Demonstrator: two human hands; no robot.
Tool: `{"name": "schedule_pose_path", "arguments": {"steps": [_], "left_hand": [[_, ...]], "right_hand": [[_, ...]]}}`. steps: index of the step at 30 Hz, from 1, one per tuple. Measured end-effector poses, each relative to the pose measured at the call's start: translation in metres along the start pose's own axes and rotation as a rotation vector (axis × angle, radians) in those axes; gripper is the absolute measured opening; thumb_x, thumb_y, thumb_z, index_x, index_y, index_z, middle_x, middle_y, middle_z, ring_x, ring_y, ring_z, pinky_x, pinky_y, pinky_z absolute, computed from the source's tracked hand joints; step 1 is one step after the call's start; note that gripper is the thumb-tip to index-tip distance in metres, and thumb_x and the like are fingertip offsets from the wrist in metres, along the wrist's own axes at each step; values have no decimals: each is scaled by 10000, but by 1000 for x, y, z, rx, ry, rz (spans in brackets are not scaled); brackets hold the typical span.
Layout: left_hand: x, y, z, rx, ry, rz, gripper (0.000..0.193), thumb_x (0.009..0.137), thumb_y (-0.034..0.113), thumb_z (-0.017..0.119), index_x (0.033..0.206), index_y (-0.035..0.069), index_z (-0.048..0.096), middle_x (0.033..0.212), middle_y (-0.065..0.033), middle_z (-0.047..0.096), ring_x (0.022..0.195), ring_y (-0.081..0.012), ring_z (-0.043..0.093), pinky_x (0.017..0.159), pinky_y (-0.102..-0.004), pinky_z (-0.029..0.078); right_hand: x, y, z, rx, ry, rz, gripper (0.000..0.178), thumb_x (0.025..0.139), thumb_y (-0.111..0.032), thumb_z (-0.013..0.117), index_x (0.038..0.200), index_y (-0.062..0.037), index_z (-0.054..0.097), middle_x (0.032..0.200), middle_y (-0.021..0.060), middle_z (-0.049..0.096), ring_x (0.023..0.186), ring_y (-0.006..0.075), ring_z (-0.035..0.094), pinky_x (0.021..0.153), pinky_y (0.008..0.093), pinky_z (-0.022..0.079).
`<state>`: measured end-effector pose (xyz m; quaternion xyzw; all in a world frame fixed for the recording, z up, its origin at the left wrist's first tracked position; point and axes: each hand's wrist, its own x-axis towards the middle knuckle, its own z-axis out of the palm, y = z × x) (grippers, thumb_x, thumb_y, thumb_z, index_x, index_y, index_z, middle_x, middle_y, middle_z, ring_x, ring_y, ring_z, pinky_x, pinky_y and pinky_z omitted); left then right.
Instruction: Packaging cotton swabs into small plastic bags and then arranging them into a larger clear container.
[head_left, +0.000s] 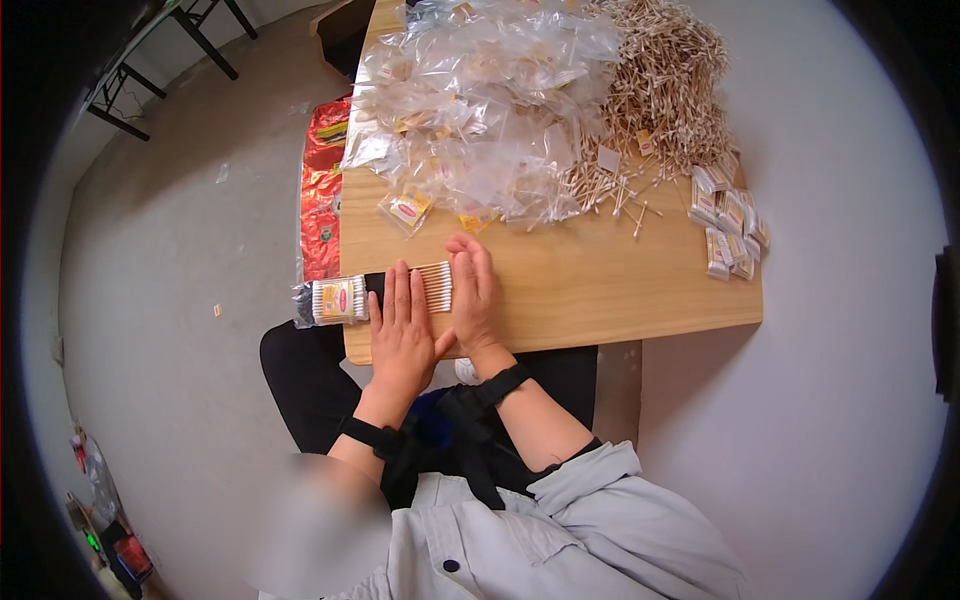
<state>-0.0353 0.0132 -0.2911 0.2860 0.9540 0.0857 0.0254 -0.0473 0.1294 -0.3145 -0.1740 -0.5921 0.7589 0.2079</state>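
A row of cotton swabs (437,286) lies side by side near the table's front edge. My left hand (402,325) rests flat over the row's left part, fingers stretched out, hiding what is under the palm. Against the row's right end stands my right hand (474,300), its fingers extended and slightly bent, gripping nothing that I can see. Just left of my left hand is a clear bag of cotton swabs (340,300) with a yellow label, partly over the table's left edge. Something dark (376,283) shows between that bag and my left fingers.
Clear plastic bags (480,110) are heaped over the back of the wooden table (600,285). A large pile of loose swabs (665,80) lies at the back right. Several filled packs (732,225) sit at the right edge. Red packaging (322,200) hangs along the left edge.
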Motion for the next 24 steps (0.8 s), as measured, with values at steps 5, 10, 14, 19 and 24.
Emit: {"name": "schedule_pose_path", "arguments": {"steps": [5, 10, 14, 19, 24], "left_hand": [[0, 0, 7, -40, 43, -13, 979, 829, 570, 604, 1497, -49, 245, 1589, -215, 192, 1488, -338, 165, 1172, -535, 141], [-2, -3, 7, -40, 37, -17, 919, 845, 468, 607, 1508, -36, 219, 1595, -217, 166, 1492, -345, 146, 1179, -525, 124], [0, -1, 4, -93, 2, -10, 891, 855, 426, 602, 1511, -31, 208, 1599, -226, 143, 1494, -355, 135, 1182, -518, 118], [-1, -4, 3, -80, 46, -38, 937, 832, 476, 621, 1507, -34, 218, 1597, -226, 148, 1493, -352, 141, 1185, -511, 111], [-1, -9, -1, -104, -42, -14, 1078, 756, 587, 662, 1520, -20, 202, 1602, -205, 155, 1500, -343, 107, 1192, -513, 66]], "right_hand": [[7, 7, -15, -126, 190, 3, 307, 1012, -147, 411, 1245, 12, 533, 1173, 136, 544, 1041, 208, 559, 934, 329, 460], [-3, -1, 2, -172, 64, -51, 335, 1022, -184, 417, 1280, 11, 502, 1185, 129, 531, 1093, 208, 530, 976, 331, 423], [-6, 0, 7, -92, 9, -5, 357, 1030, -211, 421, 1301, 12, 487, 1201, 113, 524, 1122, 197, 507, 1011, 335, 389], [-8, -1, 5, -48, -67, 53, 367, 1029, -228, 431, 1300, 13, 490, 1195, 112, 528, 1137, 186, 497, 1024, 328, 378], [2, 17, -9, -273, 8, 42, 376, 1035, -218, 431, 1348, -13, 474, 1281, 107, 521, 1198, 187, 482, 1093, 321, 344]]}}
